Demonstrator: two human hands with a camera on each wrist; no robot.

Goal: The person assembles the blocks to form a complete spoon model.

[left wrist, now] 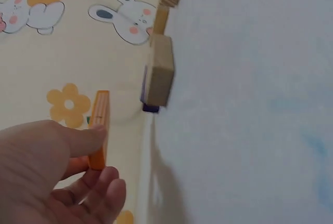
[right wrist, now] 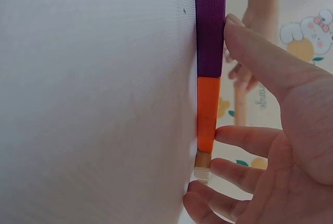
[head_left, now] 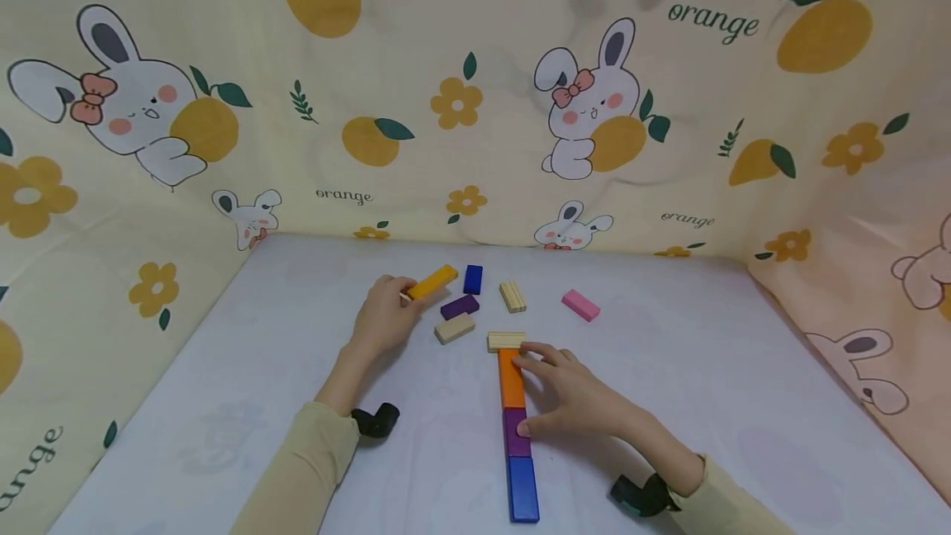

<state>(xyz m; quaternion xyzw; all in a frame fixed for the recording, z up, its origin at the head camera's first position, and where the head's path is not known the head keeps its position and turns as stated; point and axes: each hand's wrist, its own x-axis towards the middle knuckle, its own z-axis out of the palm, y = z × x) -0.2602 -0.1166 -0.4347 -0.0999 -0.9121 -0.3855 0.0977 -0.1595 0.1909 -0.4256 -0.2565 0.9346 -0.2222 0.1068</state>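
My left hand [head_left: 386, 314] pinches a yellow-orange block [head_left: 433, 281] between thumb and fingers, above the table's far side. In the left wrist view the block [left wrist: 99, 125] stands on edge in that grip. A straight row runs toward me: a crosswise wooden block [head_left: 505, 342], an orange block [head_left: 511, 380], a purple block [head_left: 515, 438] and a blue block [head_left: 523, 490]. My right hand [head_left: 575, 395] rests along the row's right side, fingers spread. Its thumb touches the purple block [right wrist: 210, 26], and its index fingertip touches the orange one [right wrist: 207, 112].
Near the left hand lie a dark blue block [head_left: 473, 280], a dark purple block [head_left: 459, 306] and a plain wooden block [head_left: 455, 329]. Farther right are a grooved wooden block [head_left: 513, 296] and a pink block [head_left: 580, 305]. A printed cloth [head_left: 498, 155] hangs behind the white table.
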